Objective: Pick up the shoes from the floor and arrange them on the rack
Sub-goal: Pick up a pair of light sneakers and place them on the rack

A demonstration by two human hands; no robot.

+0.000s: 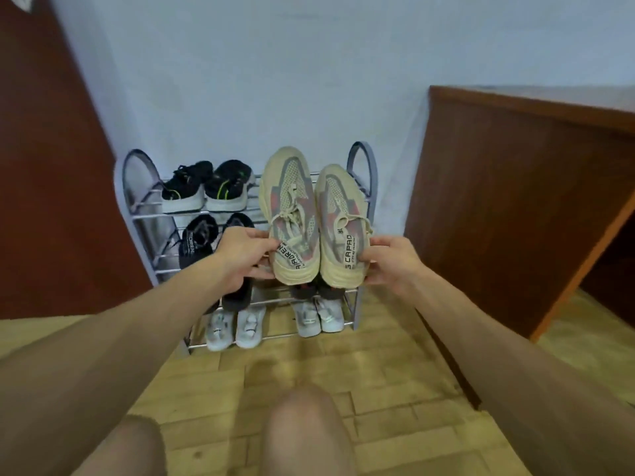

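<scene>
I hold a pair of beige sneakers with grey and pink panels in front of the rack, toes pointing up and away. My left hand (244,259) grips the heel of the left beige sneaker (290,214). My right hand (391,264) grips the heel of the right beige sneaker (340,225). The two shoes touch side by side, level with the right half of the metal shoe rack (364,159). Black sneakers with green accents (206,187) sit on the top shelf's left side.
A black pair (199,240) fills the second shelf on the left, dark shoes (240,297) lie on the third shelf, and two pale pairs (237,328) sit on the bottom shelf. A brown wooden desk (515,201) stands to the right, a brown door to the left. My knees show below.
</scene>
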